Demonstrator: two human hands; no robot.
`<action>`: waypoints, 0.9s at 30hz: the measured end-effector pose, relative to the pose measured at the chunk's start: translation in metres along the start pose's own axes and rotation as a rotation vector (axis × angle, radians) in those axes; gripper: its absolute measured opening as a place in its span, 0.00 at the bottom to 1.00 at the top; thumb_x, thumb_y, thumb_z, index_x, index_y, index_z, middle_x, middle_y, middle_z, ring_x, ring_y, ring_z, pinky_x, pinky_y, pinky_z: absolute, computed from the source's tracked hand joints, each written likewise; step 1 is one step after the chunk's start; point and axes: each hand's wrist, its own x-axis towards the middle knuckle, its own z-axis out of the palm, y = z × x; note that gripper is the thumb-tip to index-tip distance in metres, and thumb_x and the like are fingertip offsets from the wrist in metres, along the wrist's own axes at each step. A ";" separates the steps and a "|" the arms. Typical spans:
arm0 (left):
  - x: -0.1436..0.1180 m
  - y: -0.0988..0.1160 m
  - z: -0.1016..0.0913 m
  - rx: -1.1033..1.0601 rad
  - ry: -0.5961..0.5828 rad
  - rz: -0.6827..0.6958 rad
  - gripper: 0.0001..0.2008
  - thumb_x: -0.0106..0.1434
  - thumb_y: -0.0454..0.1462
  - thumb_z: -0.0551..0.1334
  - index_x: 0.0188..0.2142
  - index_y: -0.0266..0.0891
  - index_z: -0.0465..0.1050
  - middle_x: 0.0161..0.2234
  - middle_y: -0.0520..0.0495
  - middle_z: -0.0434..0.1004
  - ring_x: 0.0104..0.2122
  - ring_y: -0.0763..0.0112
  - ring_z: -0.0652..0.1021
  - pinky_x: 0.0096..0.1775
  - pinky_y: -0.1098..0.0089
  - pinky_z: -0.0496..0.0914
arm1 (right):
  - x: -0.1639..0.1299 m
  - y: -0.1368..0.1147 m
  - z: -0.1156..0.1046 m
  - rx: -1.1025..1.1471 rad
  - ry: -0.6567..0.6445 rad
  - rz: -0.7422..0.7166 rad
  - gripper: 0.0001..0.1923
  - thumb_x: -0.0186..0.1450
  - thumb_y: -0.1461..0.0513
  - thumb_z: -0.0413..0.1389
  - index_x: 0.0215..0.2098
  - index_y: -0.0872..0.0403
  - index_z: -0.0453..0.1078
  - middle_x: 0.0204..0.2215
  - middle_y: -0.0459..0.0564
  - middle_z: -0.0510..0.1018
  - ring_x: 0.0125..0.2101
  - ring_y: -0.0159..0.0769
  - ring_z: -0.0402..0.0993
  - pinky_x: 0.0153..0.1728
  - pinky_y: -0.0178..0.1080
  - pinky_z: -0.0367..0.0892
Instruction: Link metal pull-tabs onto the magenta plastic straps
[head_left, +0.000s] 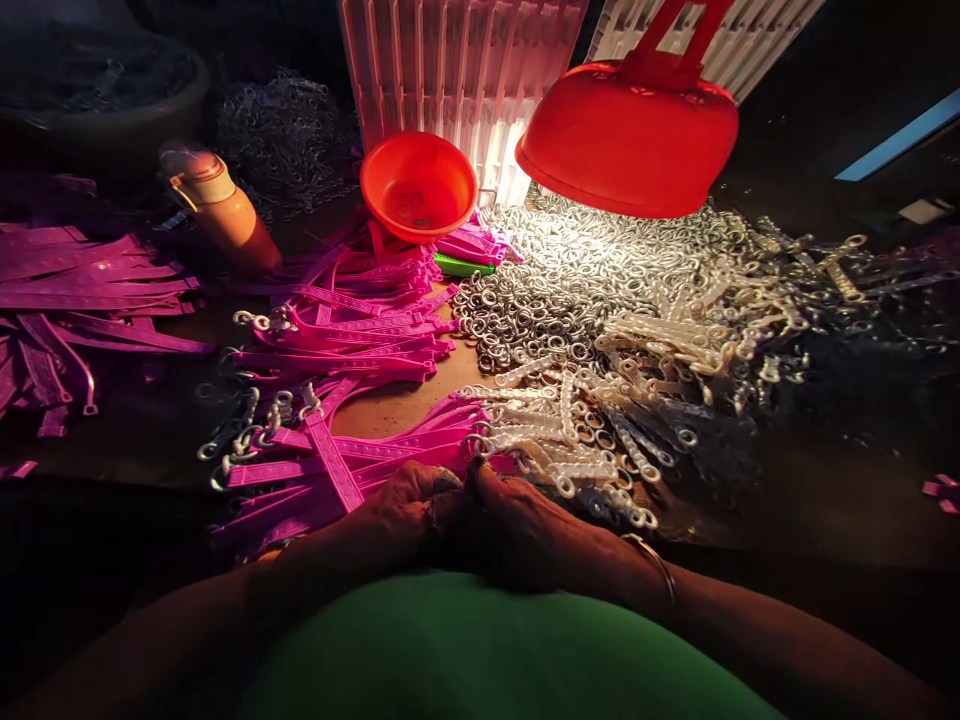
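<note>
A red lamp shade lights the brown tabletop before white slatted panels; surroundings dark.

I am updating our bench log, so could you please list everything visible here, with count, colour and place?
Magenta plastic strap pile: many, centre-left.
Dim purple plastic strips: many, far left.
Small metal rings heap: many, silvery, centre under lamp.
White plastic connector strips: many, centre-right.
Orange plastic bowl: one, centre back.
Red lamp shade: one, hanging at upper right.
Orange bottle with pale cap: one, back left.
Green plastic piece: one, beside bowl.
White ribbed panel: at least one, back.
Thin metal bangle: one, right wrist.
Left hand, right hand: close together at the near edge; their grip is hidden.
</note>
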 end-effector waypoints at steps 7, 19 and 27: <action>-0.003 -0.005 0.004 0.104 0.144 0.073 0.18 0.56 0.47 0.65 0.33 0.32 0.69 0.27 0.47 0.71 0.27 0.72 0.72 0.28 0.72 0.63 | 0.000 0.018 0.013 -0.169 0.273 0.094 0.04 0.61 0.62 0.48 0.33 0.54 0.58 0.20 0.43 0.65 0.19 0.27 0.49 0.21 0.33 0.46; -0.001 -0.010 0.007 0.097 0.037 0.086 0.22 0.53 0.50 0.65 0.21 0.32 0.65 0.18 0.52 0.62 0.18 0.80 0.64 0.21 0.77 0.57 | -0.002 -0.005 0.000 -0.043 -0.049 0.056 0.01 0.62 0.67 0.49 0.32 0.56 0.59 0.23 0.43 0.64 0.21 0.26 0.53 0.22 0.32 0.50; 0.000 -0.007 0.006 0.061 0.043 0.099 0.22 0.51 0.49 0.67 0.21 0.33 0.65 0.17 0.54 0.60 0.17 0.81 0.63 0.19 0.78 0.56 | 0.002 -0.001 -0.003 -0.163 -0.063 -0.016 0.04 0.60 0.69 0.49 0.34 0.57 0.61 0.28 0.47 0.67 0.25 0.28 0.58 0.26 0.32 0.54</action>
